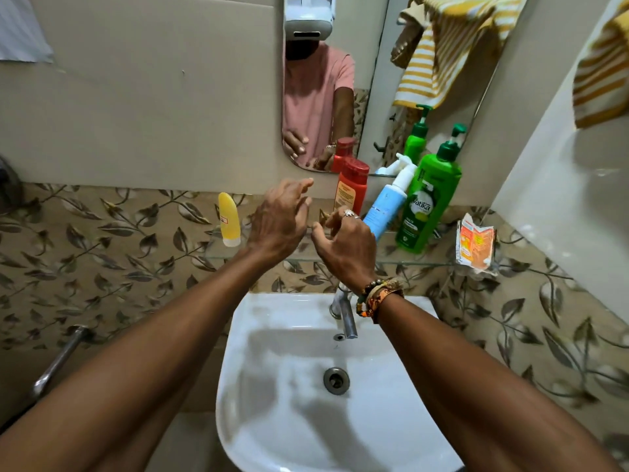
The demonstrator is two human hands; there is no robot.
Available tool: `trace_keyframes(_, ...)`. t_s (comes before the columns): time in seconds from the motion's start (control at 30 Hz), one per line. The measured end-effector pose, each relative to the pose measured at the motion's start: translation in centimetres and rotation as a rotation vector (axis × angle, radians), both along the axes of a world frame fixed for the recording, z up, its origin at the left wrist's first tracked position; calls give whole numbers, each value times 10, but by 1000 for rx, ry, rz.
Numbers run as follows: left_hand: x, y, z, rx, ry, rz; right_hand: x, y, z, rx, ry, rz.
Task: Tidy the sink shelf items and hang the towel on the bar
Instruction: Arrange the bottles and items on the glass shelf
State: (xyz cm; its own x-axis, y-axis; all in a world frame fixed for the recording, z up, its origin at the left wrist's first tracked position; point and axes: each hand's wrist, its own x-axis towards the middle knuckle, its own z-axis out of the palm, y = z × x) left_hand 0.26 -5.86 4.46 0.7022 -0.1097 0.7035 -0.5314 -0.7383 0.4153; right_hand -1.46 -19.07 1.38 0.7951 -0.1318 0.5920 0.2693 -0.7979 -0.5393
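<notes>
Below you is a white sink [272, 420], its tap [347, 315] at the back rim. Above it a mirror [316, 97] reflects your arms.

The striped yellow-and-white towel [599, 73] hangs bunched at the far right, well apart from your hands. What holds it is out of view, so it probably still needs hanging. A metal bar [58, 359] sticks out low on the left wall and may be where it goes.

A glass shelf [425, 262] runs along the wall between the sink and the mirror. Your left hand [279, 219] hovers over its middle, fingers spread and relaxed, holding nothing. Your right hand [343, 240] is just beside it with its fingers curled inward. Whether they pinch something small cannot be told.

Toward the shelf's right end, a green pump bottle [425, 206] stands upright. A blue spray bottle [384, 209] leans against it, likely unsteady. A red bottle [352, 189] stands at the back edge, just beyond your right hand and easy to knock over. A yellow tube [228, 219] stands cap-down near the left end. A torn orange packet [476, 247] sits at the right end.
</notes>
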Motion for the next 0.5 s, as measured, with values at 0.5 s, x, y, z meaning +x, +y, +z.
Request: trace_keyframes(0.5, 26, -68, 39, -200, 405, -152, 15, -54, 31, 200, 219, -50)
